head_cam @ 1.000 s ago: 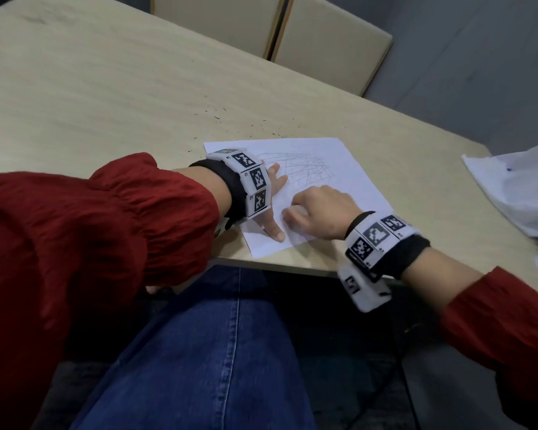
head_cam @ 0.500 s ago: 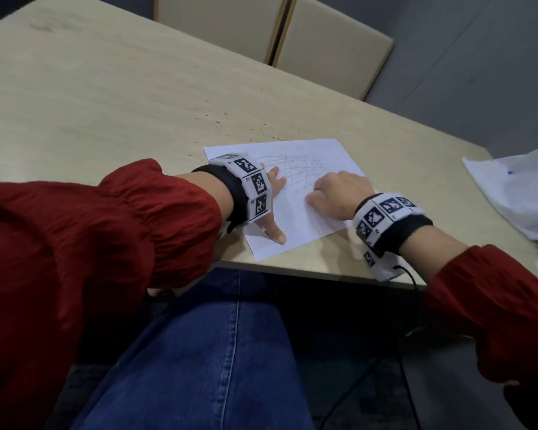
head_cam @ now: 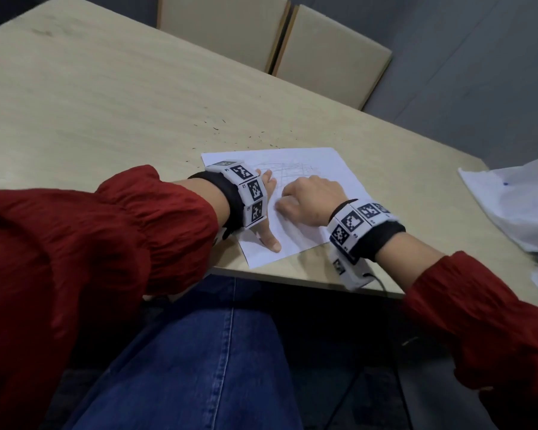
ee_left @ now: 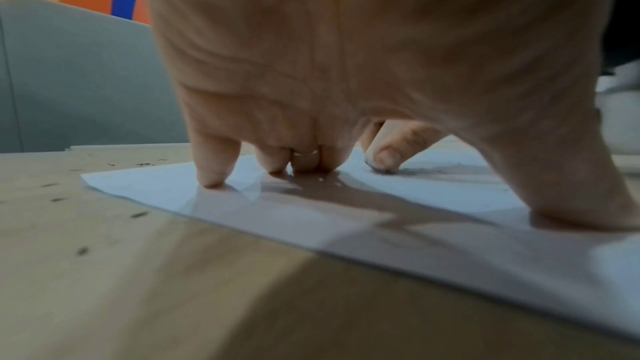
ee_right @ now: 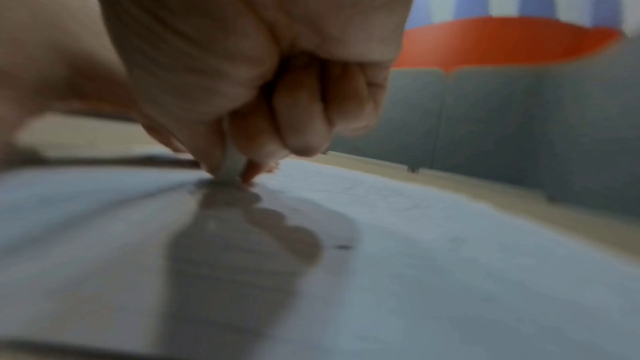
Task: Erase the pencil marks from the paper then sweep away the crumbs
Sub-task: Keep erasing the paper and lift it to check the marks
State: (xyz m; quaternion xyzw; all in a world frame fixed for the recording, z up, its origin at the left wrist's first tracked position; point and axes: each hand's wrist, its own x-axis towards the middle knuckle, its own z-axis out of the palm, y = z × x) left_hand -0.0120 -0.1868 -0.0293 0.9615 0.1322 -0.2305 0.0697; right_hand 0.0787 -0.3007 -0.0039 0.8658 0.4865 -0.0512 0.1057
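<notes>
Left hand [head_cam: 266, 209], fingers spread flat, pins the paper [head_cam: 320, 159] near the counter [head_cam: 106, 103] edge, while right hand [head_cam: 311, 200] pinches a white eraser [ee_right: 231, 167] against the sheet's pencil marks [head_cam: 286, 170]; crumbs [head_cam: 218, 128] lie beyond.

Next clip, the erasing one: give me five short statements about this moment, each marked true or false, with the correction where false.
1. The left hand presses spread fingers on the paper. True.
2. The right hand lies flat and holds nothing. False: its fingers are curled and pinch a small white eraser against the sheet.
3. Pencil marks still show on the paper. True.
4. All dark crumbs have been swept off the table. False: specks lie scattered on the table beyond the sheet's far edge.
5. The paper lies in the middle of the table. False: it lies at the near edge, in front of the person.
</notes>
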